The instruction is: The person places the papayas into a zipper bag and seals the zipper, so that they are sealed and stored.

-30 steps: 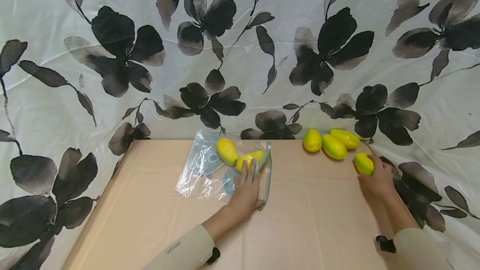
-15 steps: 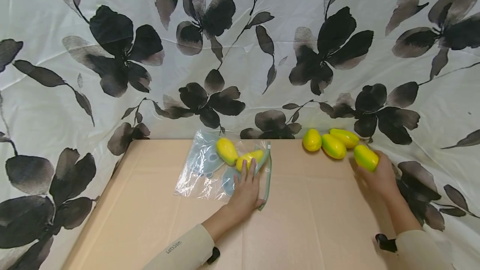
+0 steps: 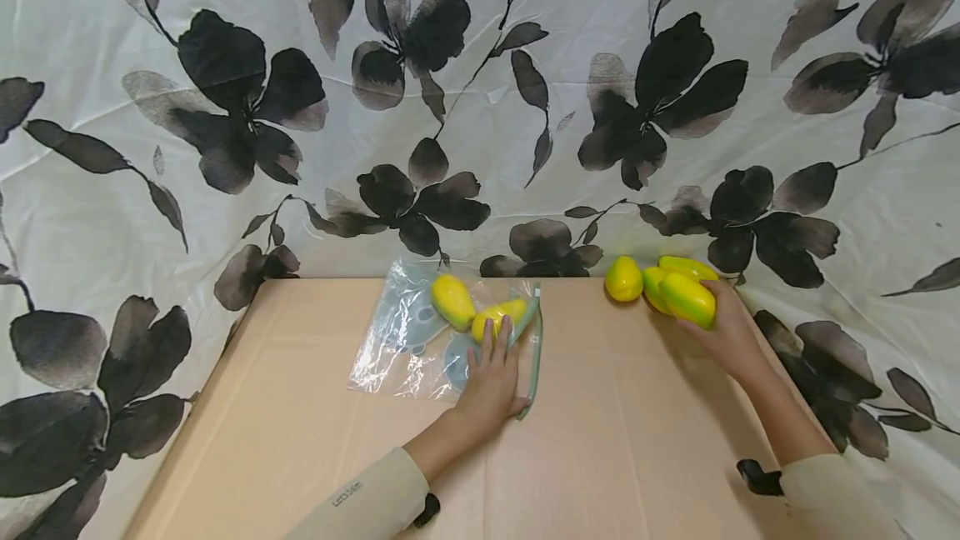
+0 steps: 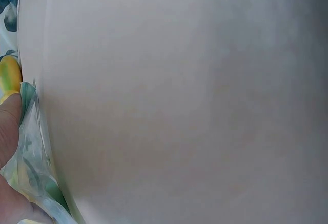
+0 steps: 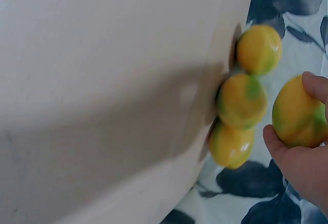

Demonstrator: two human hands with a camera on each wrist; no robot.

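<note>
In the head view my left hand [image 3: 489, 386] rests on a clear plastic zip bag [image 3: 405, 373] with pale blue print and a green zip edge, its fingers reaching forward and spread. Two yellow-green mangoes lie at the bag, one mango [image 3: 453, 302] farther back and another mango [image 3: 497, 317] just past my fingertips. At the right, my right hand [image 3: 731, 332] grips a mango [image 3: 687, 300] between thumb and fingers. The right wrist view shows that held mango [image 5: 298, 114] apart from a row of several others.
Behind the held mango are a round-looking mango [image 3: 624, 280], a partly covered mango [image 3: 654, 288] and a long mango [image 3: 686, 266], near the back edge of the cardboard-coloured tabletop [image 3: 585, 440]. A floral cloth [image 3: 525, 123] hangs behind the table.
My right hand has lifted its mango and carried it left, so it now overlaps the others at the back. My left hand and the bag have stayed put.
</note>
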